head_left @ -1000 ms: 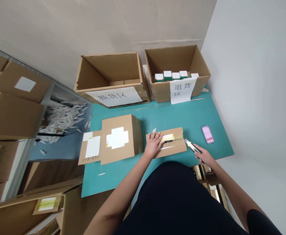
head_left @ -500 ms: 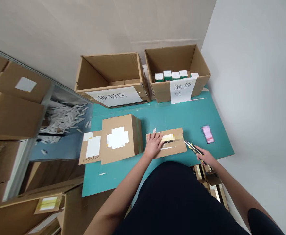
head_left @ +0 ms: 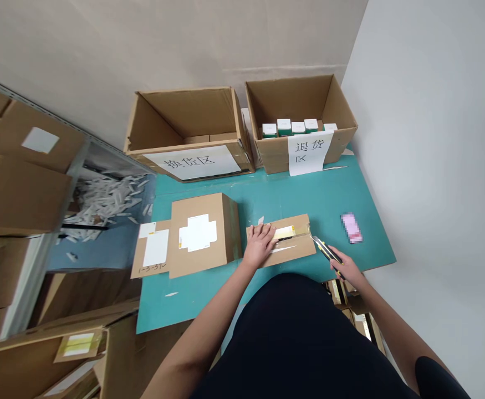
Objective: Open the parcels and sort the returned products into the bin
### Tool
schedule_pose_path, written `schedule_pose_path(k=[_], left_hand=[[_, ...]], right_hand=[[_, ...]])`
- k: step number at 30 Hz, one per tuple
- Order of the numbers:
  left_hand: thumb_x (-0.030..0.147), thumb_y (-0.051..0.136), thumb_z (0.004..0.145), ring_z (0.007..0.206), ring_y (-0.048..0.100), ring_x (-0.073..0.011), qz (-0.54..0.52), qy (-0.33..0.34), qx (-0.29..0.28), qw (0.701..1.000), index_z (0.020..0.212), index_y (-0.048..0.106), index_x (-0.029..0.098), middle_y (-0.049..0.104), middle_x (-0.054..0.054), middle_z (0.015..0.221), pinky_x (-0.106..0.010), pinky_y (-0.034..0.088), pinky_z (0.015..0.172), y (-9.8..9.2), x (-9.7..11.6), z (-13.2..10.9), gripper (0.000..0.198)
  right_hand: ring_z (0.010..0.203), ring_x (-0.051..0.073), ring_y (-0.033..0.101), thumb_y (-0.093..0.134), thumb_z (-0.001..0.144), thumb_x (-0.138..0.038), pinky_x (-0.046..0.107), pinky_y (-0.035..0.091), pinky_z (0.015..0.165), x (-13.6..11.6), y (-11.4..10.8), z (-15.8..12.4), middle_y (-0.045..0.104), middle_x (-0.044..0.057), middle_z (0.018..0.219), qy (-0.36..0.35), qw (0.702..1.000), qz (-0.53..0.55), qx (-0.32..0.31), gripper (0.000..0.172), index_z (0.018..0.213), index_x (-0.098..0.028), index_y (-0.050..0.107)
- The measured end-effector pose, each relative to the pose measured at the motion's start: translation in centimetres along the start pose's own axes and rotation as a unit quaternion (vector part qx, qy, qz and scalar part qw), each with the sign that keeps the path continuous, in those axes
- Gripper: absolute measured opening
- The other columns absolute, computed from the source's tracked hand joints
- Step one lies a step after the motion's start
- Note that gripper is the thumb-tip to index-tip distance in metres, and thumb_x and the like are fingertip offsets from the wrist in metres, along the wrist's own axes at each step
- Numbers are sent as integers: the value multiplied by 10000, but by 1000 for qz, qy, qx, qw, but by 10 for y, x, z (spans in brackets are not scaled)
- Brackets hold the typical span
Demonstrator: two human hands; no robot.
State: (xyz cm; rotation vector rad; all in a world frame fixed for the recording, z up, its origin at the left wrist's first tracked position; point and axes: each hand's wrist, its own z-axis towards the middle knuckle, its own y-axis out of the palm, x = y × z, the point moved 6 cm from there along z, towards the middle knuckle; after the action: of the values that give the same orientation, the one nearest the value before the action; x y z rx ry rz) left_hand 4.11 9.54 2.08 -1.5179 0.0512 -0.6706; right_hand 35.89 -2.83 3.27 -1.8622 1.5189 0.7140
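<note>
A small taped cardboard box [head_left: 295, 247] with a yellow-edged label lies on the table in front of my body. My left hand [head_left: 259, 244] rests flat on its left end, fingers stretched over the top. In my right hand [head_left: 349, 270] is a black and yellow utility knife [head_left: 328, 252], gripped by its handle. The blade points at the box's right end, by the taped seam; whether it touches the cardboard I cannot tell.
A larger cardboard box [head_left: 200, 256] and a flatter one [head_left: 148, 266] stand to the left on the green table [head_left: 196, 302]. Two open cartons with paper signs, left [head_left: 221, 166] and right [head_left: 273, 160], line the back. A pink item [head_left: 352, 227] lies at right.
The knife and my right hand have shifted very slightly left, nearer the box's right end. My left hand keeps its place on the box.
</note>
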Motion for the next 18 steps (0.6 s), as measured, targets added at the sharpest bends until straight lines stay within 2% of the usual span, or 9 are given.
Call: schedule_pose_path(k=[7, 18], left_hand=[[412, 465, 1008, 1447, 409, -340, -3, -8, -1, 1000, 1410, 576, 276, 579, -101, 1467, -625, 193, 1215, -1, 0, 0, 438], [421, 446, 1014, 1435, 426, -342, 4, -3, -3, 1000, 1394, 589, 255, 584, -103, 1462, -615, 212, 1209, -1, 1, 0, 438]], right_hand=[[424, 77, 512, 610, 803, -496, 189, 390, 351, 4, -5, 2, 603, -55, 732, -7, 1000, 8, 20, 820, 1555, -260, 383], [441, 73, 505, 596, 830, -451, 182, 391, 365, -3, 3, 14, 606, -44, 763, 9, 1000, -5, -2, 778, 1558, -280, 381]])
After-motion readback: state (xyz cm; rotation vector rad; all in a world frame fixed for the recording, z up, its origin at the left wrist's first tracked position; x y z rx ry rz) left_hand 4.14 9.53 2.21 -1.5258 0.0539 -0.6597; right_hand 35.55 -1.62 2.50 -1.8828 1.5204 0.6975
